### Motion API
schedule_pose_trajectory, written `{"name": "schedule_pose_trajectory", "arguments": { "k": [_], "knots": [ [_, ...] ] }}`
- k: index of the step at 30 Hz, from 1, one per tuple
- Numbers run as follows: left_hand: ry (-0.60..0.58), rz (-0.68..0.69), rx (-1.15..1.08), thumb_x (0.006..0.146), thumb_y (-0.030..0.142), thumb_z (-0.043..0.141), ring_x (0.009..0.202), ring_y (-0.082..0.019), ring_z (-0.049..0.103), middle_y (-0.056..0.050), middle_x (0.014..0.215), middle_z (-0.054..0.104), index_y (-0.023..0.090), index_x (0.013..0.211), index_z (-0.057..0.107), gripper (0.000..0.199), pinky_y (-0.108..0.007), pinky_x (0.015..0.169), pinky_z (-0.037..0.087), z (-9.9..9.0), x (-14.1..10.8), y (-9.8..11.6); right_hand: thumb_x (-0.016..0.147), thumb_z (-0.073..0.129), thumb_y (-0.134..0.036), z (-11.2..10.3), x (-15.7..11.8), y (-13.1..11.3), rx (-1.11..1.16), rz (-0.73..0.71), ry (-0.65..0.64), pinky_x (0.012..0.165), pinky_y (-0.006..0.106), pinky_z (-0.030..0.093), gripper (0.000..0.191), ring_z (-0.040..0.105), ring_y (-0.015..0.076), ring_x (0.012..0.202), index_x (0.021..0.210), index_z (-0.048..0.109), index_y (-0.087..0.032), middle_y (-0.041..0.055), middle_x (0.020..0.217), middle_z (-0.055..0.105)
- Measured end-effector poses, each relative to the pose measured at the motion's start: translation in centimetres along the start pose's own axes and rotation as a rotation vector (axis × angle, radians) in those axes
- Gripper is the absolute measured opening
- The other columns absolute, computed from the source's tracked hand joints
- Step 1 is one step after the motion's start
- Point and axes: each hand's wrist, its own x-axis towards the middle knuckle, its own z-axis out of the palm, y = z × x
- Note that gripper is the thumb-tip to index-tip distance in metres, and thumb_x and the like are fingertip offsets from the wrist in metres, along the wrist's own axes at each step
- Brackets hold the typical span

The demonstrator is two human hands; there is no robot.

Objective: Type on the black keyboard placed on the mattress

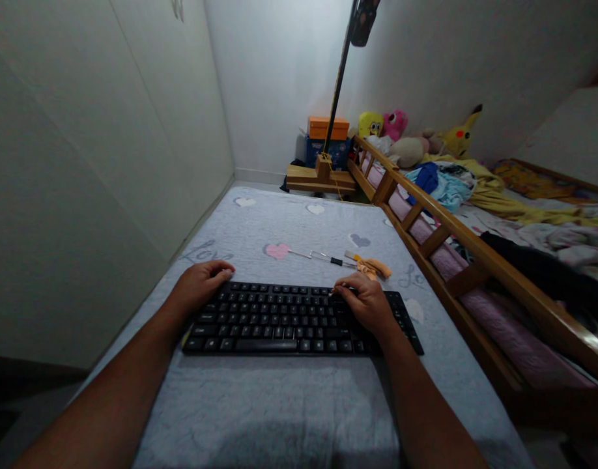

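A black keyboard (270, 319) lies flat on the cloth-covered surface in front of me. My left hand (200, 283) grips its far left corner, fingers along the back edge and thumb close by. Over the right part of the keys is my right hand (365, 299), its thumb and fingers pinched together near the top row. A tiny pale spot shows at those fingertips, too small to name. Its palm and wrist hide some right-side keys. Just behind the keyboard lie a thin wire tool with a black grip (336, 261), a small brush (352, 256) and a crumpled tan cloth (374, 268).
A grey cover with heart prints (279, 212) spreads under everything. Along the right runs a wooden bed rail (445, 215), with clothes and plush toys (458, 138) beyond. At the far end stand a pole on a wooden base (322, 170) and an orange box (327, 127). Pale cabinet doors (108, 163) flank the left.
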Motion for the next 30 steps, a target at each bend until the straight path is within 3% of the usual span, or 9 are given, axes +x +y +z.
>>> {"name": "schedule_pose_trajectory", "arguments": {
  "k": [8,30],
  "knots": [
    [-0.01,0.001,-0.018,0.072,0.054,0.054,0.085,-0.025,0.067,-0.002,0.086,0.075,0.021,0.09,0.072,0.042,-0.031,0.074,0.047,0.18,0.08,-0.27,0.085,0.06,-0.021,-0.71,-0.09,0.5,-0.018,0.042,0.03,0.081,0.037,0.046,0.013,0.064,0.0215,0.08,0.077,0.07,-0.022,0.0035,0.079,0.072],
    [-0.012,-0.004,-0.015,0.072,0.055,0.054,0.084,-0.025,0.066,-0.003,0.087,0.075,0.021,0.092,0.072,0.043,-0.032,0.075,0.047,0.15,0.05,-0.02,0.087,0.058,-0.022,-0.19,0.22,0.76,-0.027,0.037,0.073,0.08,0.036,0.046,0.014,0.064,0.0217,0.081,0.076,0.068,-0.022,0.0034,0.079,0.071]
  ]
}}
